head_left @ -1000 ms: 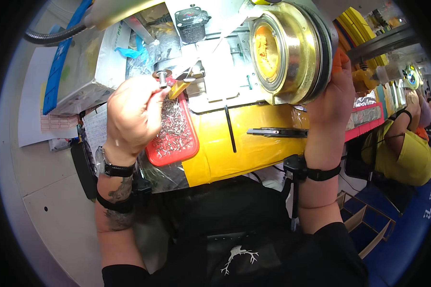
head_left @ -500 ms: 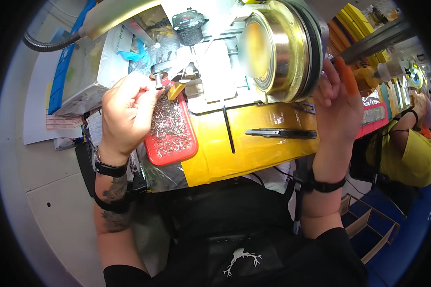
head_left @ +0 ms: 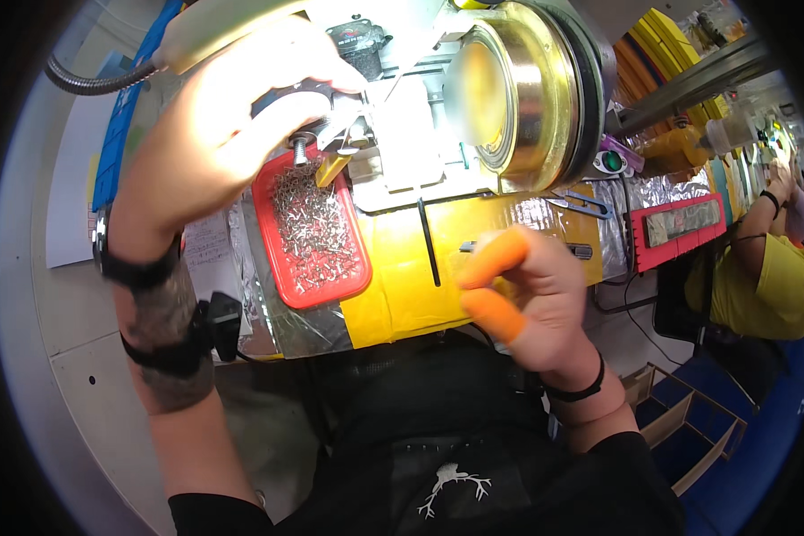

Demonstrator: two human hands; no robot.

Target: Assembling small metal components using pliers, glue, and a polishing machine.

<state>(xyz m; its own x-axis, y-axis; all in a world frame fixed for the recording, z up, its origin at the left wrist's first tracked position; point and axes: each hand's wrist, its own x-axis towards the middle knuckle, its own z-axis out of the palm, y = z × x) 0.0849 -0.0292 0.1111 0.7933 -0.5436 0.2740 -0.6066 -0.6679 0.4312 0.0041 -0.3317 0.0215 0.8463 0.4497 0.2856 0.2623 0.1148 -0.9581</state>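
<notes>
My left hand [head_left: 241,112] reaches over the left end of the machine. Its thumb and fingers curl round a dark machine part [head_left: 281,94], washed out by the lamp's glare. Just below the thumb, a metal bolt [head_left: 300,150] points down next to a yellow lever [head_left: 331,168]. A red tray [head_left: 348,284] of small metal pieces [head_left: 313,219] lies under that. My right hand [head_left: 536,299] hovers over the yellow work surface, orange covers on its thumb and forefinger. Those two tips come together in a pinch; anything between them is too small to see.
A large brass-coloured wheel [head_left: 527,107] fills the machine's right side. Beneath my right hand lies a dark utility knife [head_left: 579,251]. Blue-handled tweezers [head_left: 585,207], a green button [head_left: 611,161] and a red tray [head_left: 679,223] are farther right. A person in yellow [head_left: 759,286] sits beyond.
My left hand has moved from beside the bolt up and over the machine's left end. My right hand has come from beside the wheel, leftward and nearer me, over the knife.
</notes>
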